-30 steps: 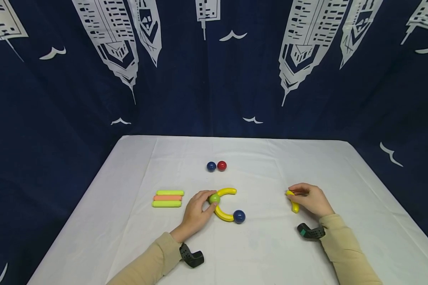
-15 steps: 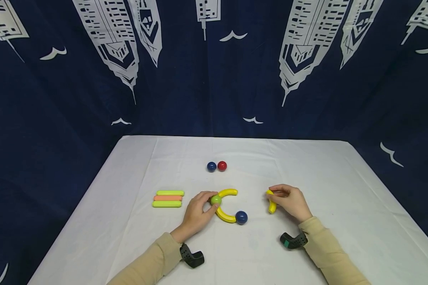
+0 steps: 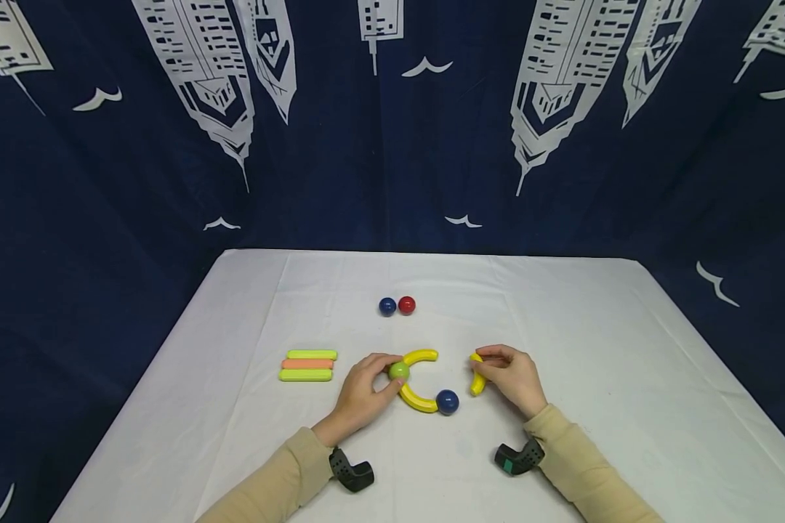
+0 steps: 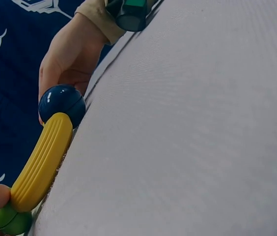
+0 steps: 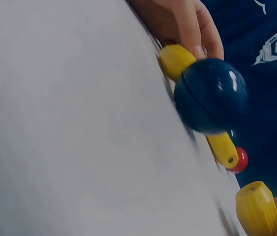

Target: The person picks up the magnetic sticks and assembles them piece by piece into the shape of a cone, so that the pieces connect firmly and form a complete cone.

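Note:
My left hand (image 3: 363, 396) pinches a green ball (image 3: 399, 371) between thumb and fingers. Two curved yellow pieces branch off that ball, an upper one (image 3: 421, 356) and a lower one (image 3: 417, 400), forming a C that opens to the right. At the lower piece's end sits a dark blue ball (image 3: 448, 402). My right hand (image 3: 512, 378) pinches another curved yellow piece (image 3: 477, 378) near its top, to the right of the C and apart from it. In the right wrist view, that held piece (image 5: 256, 209) shows a small recess in its end.
Three straight sticks, two lime green and one orange (image 3: 307, 364), lie side by side left of my left hand. Farther back on the white tablecloth (image 3: 562, 290) are a blue ball (image 3: 387, 306) and a red ball (image 3: 407, 305). A dark blue printed curtain (image 3: 379, 181) hangs behind.
My right hand has moved left, bringing its yellow piece closer to the C. The C with its balls has shifted slightly right and toward me. The sticks and far balls stay put.

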Motion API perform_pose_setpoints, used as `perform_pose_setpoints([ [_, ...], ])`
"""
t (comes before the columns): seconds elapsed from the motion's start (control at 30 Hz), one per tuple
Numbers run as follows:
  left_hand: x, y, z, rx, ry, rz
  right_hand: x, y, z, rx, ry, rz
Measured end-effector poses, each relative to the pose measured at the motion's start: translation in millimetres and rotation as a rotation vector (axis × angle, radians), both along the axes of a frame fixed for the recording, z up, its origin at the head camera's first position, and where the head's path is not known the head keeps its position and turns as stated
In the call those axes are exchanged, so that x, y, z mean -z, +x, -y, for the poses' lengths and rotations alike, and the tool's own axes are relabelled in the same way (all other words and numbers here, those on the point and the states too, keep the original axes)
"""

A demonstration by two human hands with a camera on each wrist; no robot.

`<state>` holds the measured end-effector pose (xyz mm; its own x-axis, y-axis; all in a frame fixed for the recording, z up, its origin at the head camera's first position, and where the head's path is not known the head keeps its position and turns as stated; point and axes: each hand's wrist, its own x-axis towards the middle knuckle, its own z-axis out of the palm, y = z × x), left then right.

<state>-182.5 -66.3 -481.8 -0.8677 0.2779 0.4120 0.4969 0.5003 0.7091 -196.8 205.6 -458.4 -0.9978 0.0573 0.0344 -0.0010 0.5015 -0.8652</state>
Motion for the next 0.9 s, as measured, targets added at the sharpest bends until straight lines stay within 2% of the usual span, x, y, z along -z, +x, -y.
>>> perform_pose_setpoints([
  [0.17, 1.1, -0.6, 0.3, 0.014, -0.003, 0.01, 3.3, 0.0, 6, 0.012, -0.01, -0.004],
  [0.4, 1.6, -0.5, -0.1, 0.032, 0.023, -0.028, 4.5, 2.2, 13, 0.016, -0.012, -0.002],
  [0.9, 1.0, -0.6, -0.2, 0.034, 0.026, -0.044, 3.3, 6.5, 19, -0.003, -0.017, -0.022],
])
